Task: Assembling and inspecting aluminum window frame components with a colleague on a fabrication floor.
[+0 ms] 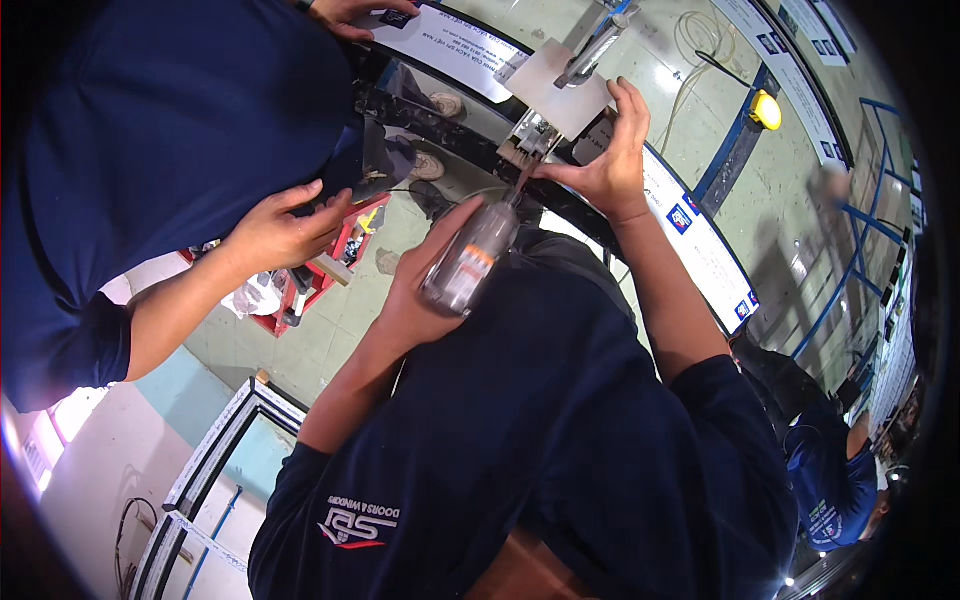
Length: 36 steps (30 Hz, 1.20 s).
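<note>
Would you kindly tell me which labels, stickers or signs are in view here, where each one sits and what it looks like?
Protective strip: along the dark frame at top, long, white with dark print.
Square sticker: on the white strip by the right hand, blue and white.
Tool label: on the grey power tool in the left hand, orange band.
</note>
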Motion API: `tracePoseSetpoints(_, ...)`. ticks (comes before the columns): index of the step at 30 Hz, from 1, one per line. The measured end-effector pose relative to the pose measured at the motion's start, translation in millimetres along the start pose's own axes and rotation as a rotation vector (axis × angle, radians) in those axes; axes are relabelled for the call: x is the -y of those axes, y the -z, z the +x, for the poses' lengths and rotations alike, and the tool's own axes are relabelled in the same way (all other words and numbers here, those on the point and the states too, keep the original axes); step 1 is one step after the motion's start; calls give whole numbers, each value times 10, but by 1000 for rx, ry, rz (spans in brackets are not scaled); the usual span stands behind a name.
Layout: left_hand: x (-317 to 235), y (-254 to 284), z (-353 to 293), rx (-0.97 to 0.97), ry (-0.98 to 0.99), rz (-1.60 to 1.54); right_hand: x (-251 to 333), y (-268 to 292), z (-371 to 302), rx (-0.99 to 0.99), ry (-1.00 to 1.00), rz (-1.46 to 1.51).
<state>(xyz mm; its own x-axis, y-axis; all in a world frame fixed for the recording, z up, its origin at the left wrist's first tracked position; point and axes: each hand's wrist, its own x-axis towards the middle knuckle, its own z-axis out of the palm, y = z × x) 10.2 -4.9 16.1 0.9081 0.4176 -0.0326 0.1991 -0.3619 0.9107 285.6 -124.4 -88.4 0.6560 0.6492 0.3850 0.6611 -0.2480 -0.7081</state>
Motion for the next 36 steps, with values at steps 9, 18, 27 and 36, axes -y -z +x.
tracePoseSetpoints(9,-22,37,38,23,66,55,26,-87,67,-11,25,18)
tracePoseSetpoints(18,-27,33,69,14,70,-37,5,-133,21,-28,-31,51)
tracePoseSetpoints(27,-49,67,136,41,78,-101,5,-124,50,-5,-21,41)
tracePoseSetpoints(36,-221,34,210,20,124,-87,13,-99,61,17,-17,28)
